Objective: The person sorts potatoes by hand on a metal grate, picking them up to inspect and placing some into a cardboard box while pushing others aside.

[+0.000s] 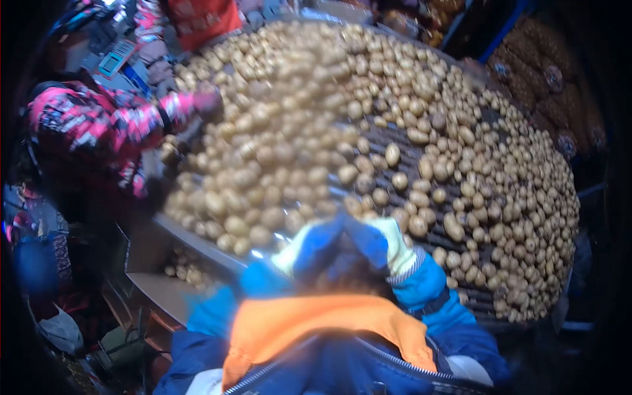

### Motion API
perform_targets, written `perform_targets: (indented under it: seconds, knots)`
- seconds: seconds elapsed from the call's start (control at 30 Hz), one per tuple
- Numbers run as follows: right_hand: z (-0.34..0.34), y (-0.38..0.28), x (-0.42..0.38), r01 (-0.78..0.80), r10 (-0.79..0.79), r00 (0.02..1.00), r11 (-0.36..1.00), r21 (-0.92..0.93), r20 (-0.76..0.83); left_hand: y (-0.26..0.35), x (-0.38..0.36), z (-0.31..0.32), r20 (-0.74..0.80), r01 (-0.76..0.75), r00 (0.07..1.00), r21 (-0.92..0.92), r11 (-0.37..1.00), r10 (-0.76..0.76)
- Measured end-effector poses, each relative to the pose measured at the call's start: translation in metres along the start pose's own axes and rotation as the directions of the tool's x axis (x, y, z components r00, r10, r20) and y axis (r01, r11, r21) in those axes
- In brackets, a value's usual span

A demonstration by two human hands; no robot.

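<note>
My left hand (313, 247), in a blue and pale glove, is close to my body at the near edge of the sorting table (224, 255). Beside it, my right hand (372, 245) wears the same kind of glove. The two hands meet or nearly meet at the fingertips, over a dark area. Whether anything lies between them is hidden by blur and shadow. Potatoes (263, 164) are heaped just beyond my hands, blurred in the middle. More potatoes (454, 227) lie spread over dark slats at the right.
At the left a co-worker in a pink patterned sleeve (145, 125) reaches over the potatoes. A cardboard box (155, 289) with potatoes stands below the table's near left edge. Net sacks (546, 72) are stacked at the back right. A red cloth (204, 23) hangs at the back.
</note>
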State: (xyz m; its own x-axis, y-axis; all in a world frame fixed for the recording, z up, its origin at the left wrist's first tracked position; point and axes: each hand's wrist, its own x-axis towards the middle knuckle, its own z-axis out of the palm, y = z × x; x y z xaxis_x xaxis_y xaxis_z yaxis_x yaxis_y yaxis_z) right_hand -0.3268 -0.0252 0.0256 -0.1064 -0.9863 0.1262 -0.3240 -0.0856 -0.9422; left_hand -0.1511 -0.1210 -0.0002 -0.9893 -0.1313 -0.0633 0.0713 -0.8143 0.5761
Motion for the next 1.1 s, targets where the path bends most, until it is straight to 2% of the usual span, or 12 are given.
perform_targets:
  seconds: [0.1,0.2,0.27,0.33,0.4,0.43,0.53,0.67,0.7,0.87,1.03,1.1]
  knots:
    - [0.001,0.020,-0.003,0.133,-0.142,0.989,0.969,-0.209,-0.028,0.001,-0.007,0.002,-0.198,0.144,0.970,0.006,0.990,-0.140]
    - [0.009,0.027,0.002,0.142,-0.153,0.986,0.978,-0.150,-0.060,0.018,-0.003,0.029,-0.236,0.023,0.972,0.002,1.000,-0.022]
    - [0.013,0.032,0.004,0.189,-0.217,0.970,0.955,-0.228,-0.105,0.003,0.002,0.010,-0.338,-0.010,0.930,0.368,0.930,0.144]
    - [0.006,0.047,0.007,-0.151,0.145,0.988,0.981,-0.118,-0.060,0.003,0.007,0.010,-0.420,-0.110,0.887,0.210,0.971,0.192]
    - [0.001,0.042,0.012,-0.541,0.573,0.819,0.761,0.359,0.020,0.013,0.006,0.042,-0.426,-0.321,0.839,0.114,0.940,0.338]
    - [-0.002,0.032,0.014,-0.605,0.677,0.733,0.607,0.516,0.063,0.013,0.006,0.039,-0.384,-0.311,0.784,0.436,0.844,0.487]
    - [-0.015,0.015,0.012,-0.527,0.453,0.849,0.682,0.508,0.272,0.006,0.005,0.014,-0.142,-0.105,0.744,0.940,0.324,0.653]
    - [-0.017,0.014,0.009,-0.040,-0.049,0.947,0.963,0.267,0.318,0.015,0.004,0.010,-0.117,0.029,0.884,0.980,0.195,0.452]
    - [-0.010,0.031,0.006,-0.307,0.151,0.926,0.833,0.459,0.345,0.013,0.001,0.011,-0.110,0.046,0.879,0.988,0.147,0.464]
    - [-0.007,0.030,-0.002,-0.186,0.068,0.947,0.913,0.363,0.314,0.002,-0.002,0.009,-0.131,0.202,0.882,0.973,-0.112,0.453]
    - [-0.009,-0.003,0.007,-0.531,0.445,0.839,0.543,0.650,0.314,0.005,-0.004,0.025,-0.135,0.190,0.850,0.980,-0.058,0.508]
    - [-0.003,-0.013,0.007,0.047,-0.071,0.996,0.946,0.321,0.062,0.009,0.000,0.033,-0.186,0.211,0.823,0.977,0.015,0.537]
